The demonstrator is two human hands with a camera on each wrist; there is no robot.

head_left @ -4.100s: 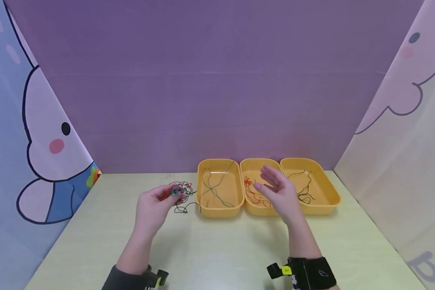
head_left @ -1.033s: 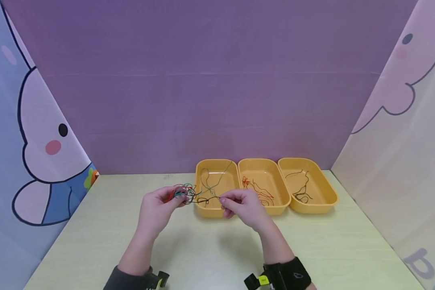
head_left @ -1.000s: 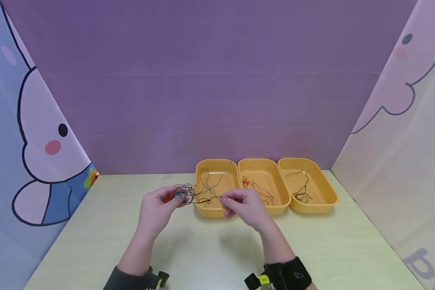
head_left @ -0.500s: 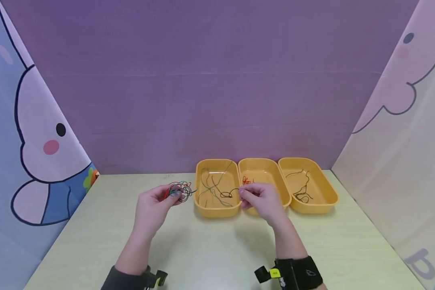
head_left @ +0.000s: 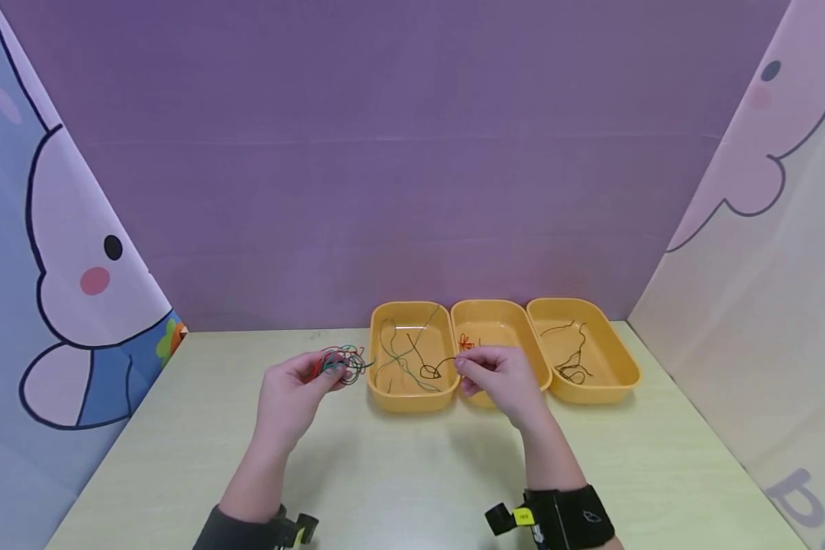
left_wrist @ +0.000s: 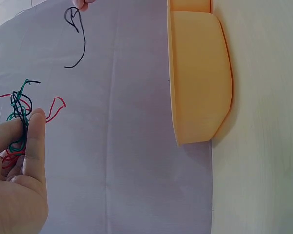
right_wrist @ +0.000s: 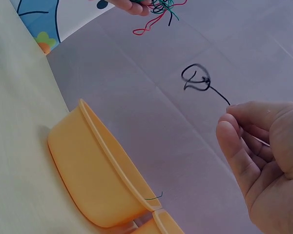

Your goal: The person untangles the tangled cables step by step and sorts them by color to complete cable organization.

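Black wire (right_wrist: 210,87) trails leftward from the right hand (head_left: 505,382), whose fingers pinch its end; the head view shows it across the left tray (head_left: 412,403). Farther left, the left hand (head_left: 292,395) grips a tangle (head_left: 347,363) of red, green and black strands, apart from that wire.

The left forearm (head_left: 257,473) and right forearm (head_left: 557,454) reach forward, both slanting inward. The left grip (head_left: 292,397), a bare hand, pinches with thumb and fingers; the right grip (head_left: 505,382), well apart at nearly equal height, pinches between thumb and forefinger, its remaining fingers bent toward the palm.
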